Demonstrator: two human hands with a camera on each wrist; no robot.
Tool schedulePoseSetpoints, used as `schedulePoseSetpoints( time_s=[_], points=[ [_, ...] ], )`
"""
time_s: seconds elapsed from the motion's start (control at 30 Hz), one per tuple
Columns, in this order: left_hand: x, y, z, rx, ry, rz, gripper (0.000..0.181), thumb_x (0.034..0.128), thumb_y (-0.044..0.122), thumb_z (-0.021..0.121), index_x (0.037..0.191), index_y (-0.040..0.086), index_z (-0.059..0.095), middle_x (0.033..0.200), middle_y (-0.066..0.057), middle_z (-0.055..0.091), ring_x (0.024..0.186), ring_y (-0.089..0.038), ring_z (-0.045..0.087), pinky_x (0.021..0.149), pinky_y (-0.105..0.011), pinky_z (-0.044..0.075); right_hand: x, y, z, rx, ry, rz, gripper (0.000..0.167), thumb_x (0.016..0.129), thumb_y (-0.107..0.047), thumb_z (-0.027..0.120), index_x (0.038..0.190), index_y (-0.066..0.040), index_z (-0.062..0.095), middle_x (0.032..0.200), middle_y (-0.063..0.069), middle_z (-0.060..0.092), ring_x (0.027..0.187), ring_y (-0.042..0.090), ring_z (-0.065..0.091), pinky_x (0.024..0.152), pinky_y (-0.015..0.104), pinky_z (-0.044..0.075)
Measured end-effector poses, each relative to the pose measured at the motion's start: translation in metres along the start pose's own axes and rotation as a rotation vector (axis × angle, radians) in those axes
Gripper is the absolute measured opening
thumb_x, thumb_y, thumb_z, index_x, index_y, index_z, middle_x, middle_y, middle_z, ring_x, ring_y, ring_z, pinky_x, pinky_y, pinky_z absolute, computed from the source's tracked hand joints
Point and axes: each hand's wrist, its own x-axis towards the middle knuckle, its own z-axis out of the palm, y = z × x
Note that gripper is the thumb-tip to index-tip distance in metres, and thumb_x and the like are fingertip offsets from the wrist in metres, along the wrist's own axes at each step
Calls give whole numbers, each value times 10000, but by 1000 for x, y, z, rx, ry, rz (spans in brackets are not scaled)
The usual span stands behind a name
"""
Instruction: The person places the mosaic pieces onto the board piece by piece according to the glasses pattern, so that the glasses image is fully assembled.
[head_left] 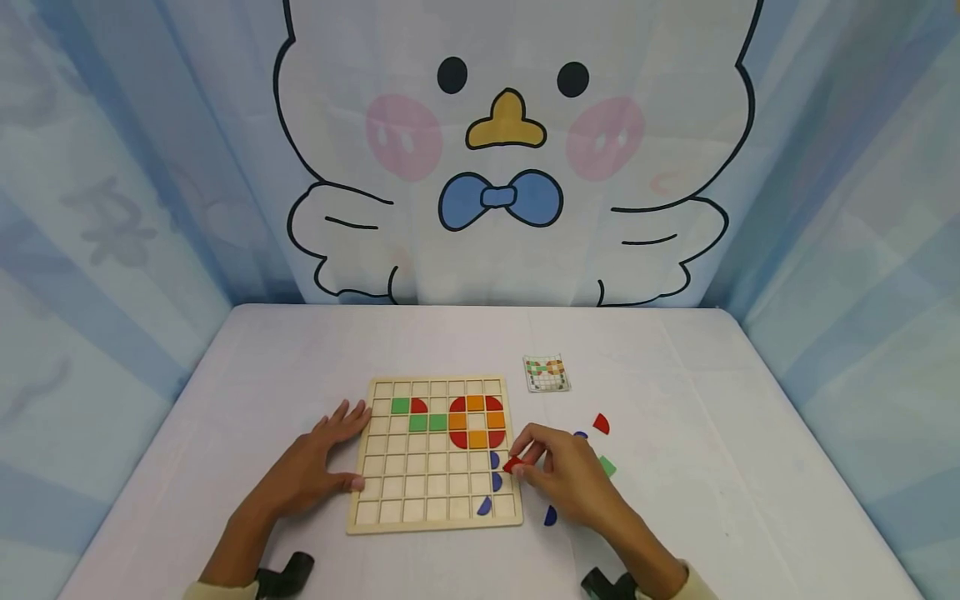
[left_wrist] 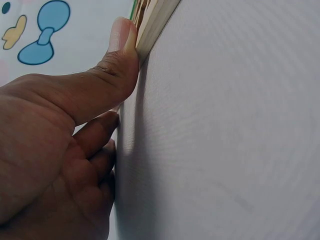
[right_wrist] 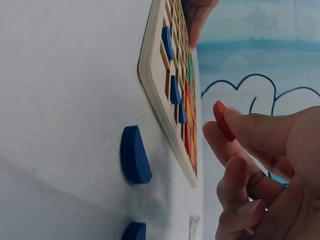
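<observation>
A wooden grid board (head_left: 416,487) lies on the table with green squares, orange squares, red quarter-circles and blue half-circles in its cells. My left hand (head_left: 311,467) is at the board's left edge, fingers spread; in the left wrist view its thumb (left_wrist: 112,80) touches the board's side. Between thumb and fingertips my right hand (head_left: 566,475) pinches a red quarter-circle piece (right_wrist: 223,120), just over the board's right edge. On the table beside that hand are a blue half-circle (head_left: 551,516), a green piece (head_left: 607,466) and another red quarter-circle (head_left: 602,423). A further blue piece (head_left: 581,434) is partly hidden by the hand.
A small pattern card (head_left: 547,373) lies behind the board to the right. The white table (head_left: 300,358) runs back to a curtain (head_left: 510,267) printed with a cartoon figure. Dark straps (head_left: 288,575) are on both wrists.
</observation>
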Motion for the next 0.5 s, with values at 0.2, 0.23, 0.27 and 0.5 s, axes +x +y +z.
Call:
schedulePoseSetpoints(
  time_s=[0.2, 0.23, 0.27, 0.5],
  points=[
    [1, -1, 1, 4, 0, 1, 1094, 763, 457, 909, 1667, 184, 357, 1763, -85, 256, 1639, -481, 151, 1271, -763, 145, 4, -6, 4, 21, 14, -6, 135, 925, -166, 835, 928, -228, 715, 827, -103, 704, 678, 164, 539, 566, 229, 457],
    [1, -1, 1, 5, -1, 1, 1094, 764, 458, 908, 1668, 185, 355, 1764, -84, 255, 1639, -481, 150, 1271, -762, 144, 4, -7, 4, 19, 17, -9, 141, 920, -164, 839, 919, -230, 715, 834, -108, 708, 679, 165, 533, 572, 228, 445],
    [1, -1, 1, 6, -1, 0, 1095, 763, 458, 908, 1668, 186, 354, 1764, -84, 254, 1639, -481, 150, 1272, -762, 144, 5, -9, 5, 19, 20, -13, 149, 915, -157, 843, 913, -233, 715, 844, -114, 713, 682, 165, 525, 577, 230, 432],
    [1, 0, 0, 4, 1, 3, 1098, 761, 452, 910, 1666, 172, 356, 1763, -90, 257, 1646, -461, 145, 1283, -746, 136, 10, -18, 10, 49, 2, -46, 152, 914, -146, 842, 952, -206, 707, 866, -98, 714, 724, 176, 519, 584, 230, 426]
  ],
)
